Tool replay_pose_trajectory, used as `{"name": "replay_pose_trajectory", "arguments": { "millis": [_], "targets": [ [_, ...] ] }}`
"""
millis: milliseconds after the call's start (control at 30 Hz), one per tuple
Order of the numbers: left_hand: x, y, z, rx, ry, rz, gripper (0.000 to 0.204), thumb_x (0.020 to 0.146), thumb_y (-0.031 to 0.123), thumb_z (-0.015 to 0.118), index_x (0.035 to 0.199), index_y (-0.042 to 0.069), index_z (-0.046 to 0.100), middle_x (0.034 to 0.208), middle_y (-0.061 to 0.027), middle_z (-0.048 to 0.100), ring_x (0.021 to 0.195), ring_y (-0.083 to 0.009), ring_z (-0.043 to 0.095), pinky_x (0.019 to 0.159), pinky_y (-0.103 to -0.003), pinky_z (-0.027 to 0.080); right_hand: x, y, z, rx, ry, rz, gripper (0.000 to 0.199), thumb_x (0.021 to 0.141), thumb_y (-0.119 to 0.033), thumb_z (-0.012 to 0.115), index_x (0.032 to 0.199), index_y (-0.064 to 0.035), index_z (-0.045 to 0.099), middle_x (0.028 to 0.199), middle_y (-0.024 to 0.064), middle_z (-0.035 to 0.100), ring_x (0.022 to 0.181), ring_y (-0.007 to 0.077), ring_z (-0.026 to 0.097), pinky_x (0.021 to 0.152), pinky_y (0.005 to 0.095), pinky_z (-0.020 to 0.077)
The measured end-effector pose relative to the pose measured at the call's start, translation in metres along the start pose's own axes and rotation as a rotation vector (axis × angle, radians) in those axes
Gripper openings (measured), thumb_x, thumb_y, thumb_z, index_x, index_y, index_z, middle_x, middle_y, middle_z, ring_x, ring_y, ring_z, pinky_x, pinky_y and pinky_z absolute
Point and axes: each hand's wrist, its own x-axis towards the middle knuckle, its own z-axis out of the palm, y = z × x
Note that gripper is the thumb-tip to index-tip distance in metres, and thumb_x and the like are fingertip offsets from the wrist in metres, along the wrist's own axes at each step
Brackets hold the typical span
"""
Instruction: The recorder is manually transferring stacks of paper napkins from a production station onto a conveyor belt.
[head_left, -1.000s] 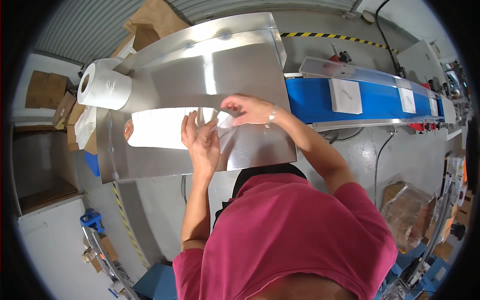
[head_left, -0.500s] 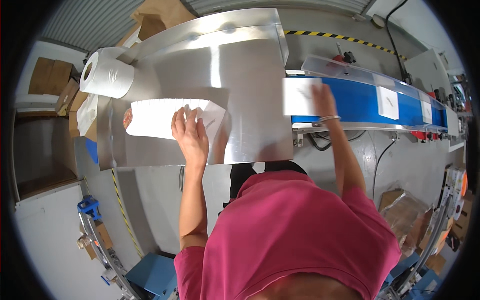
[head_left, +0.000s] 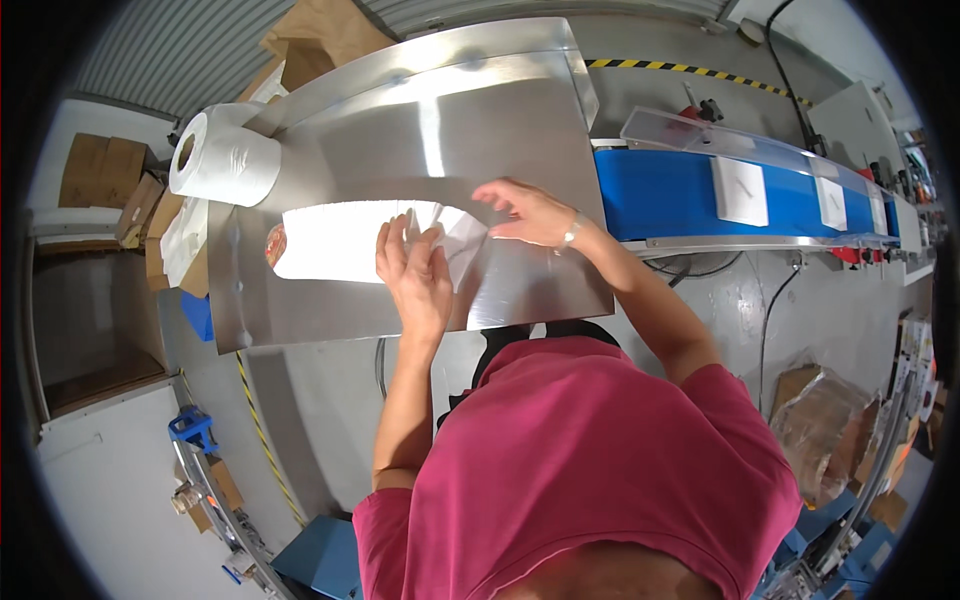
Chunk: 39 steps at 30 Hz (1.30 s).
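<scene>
A long row of overlapping flat white packets (head_left: 335,240) lies on the metal table, with a red patterned piece (head_left: 275,245) at its left end. My left hand (head_left: 418,275) is at the right end of the row, its bent fingers and thumb closed on a white packet there. Just right of that end, my right hand (head_left: 530,215) hovers over the packet edges with fingers apart and nothing in it. On the blue conveyor belt (head_left: 660,190) a single white packet (head_left: 740,192) lies flat, with more packets farther along.
The shiny metal table (head_left: 350,310) has a raised rim at the back. A large white roll (head_left: 225,155) stands at its left corner. Beyond are cardboard boxes (head_left: 105,170). A transparent guard (head_left: 700,135) runs along the belt's far side.
My right hand has let go of a packet at the belt's near end and come back left to the row. That packet has moved right along the belt. My left fingers have closed on a packet.
</scene>
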Motion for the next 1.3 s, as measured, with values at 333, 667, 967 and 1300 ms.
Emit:
{"name": "replay_pose_trajectory", "arguments": {
  "millis": [333,667,967,1300],
  "targets": [
    [-0.001,-0.012,-0.002,0.051,0.004,-0.088,0.017,0.082,0.011,0.068,0.098,0.006,0.068,0.134,-0.0192,0.044,0.128,-0.0401,0.036,0.103,-0.05,0.03,0.001,0.023,0.004,-0.019,-0.1,-0.019,0.034,0.084,-0.022,0.071,0.107,-0.0012,0.058,0.1,0.0047,0.057,0.092,0.014,0.055,0.082,0.027,0.0452],
    [0.003,-0.017,0.0,0.036,0.016,-0.11,0.027,0.084,0.004,0.063,0.11,0.006,0.063,0.132,-0.0199,0.045,0.127,-0.0397,0.037,0.102,-0.05,0.032,-0.11,0.141,-0.127,-0.445,0.857,0.456,0.029,0.089,-0.027,0.063,0.108,-0.0058,0.059,0.083,0.0082,0.064,0.074,0.0202,0.06,0.065,0.0319,0.0487],
    [0.001,-0.02,-0.004,0.032,0.012,-0.063,0.025,0.081,0.001,0.063,0.106,0.005,0.066,0.131,-0.0177,0.047,0.126,-0.0373,0.039,0.101,-0.047,0.035,-0.031,0.034,-0.038,-0.185,0.221,0.011,0.035,0.077,-0.018,0.077,0.105,-0.0055,0.062,0.1,0.0091,0.066,0.084,0.0194,0.065,0.074,0.0301,0.0525],
    [0.007,-0.019,-0.009,-0.062,-0.026,-0.098,0.029,0.076,-0.004,0.065,0.102,0.007,0.068,0.131,-0.0153,0.049,0.126,-0.036,0.04,0.101,-0.045,0.034,0.045,0.01,0.025,-0.043,-0.01,-0.032,0.034,0.08,-0.016,0.069,0.11,-0.0055,0.057,0.101,0.0067,0.063,0.076,0.0152,0.061,0.073,0.029,0.0507]
  ]
}}
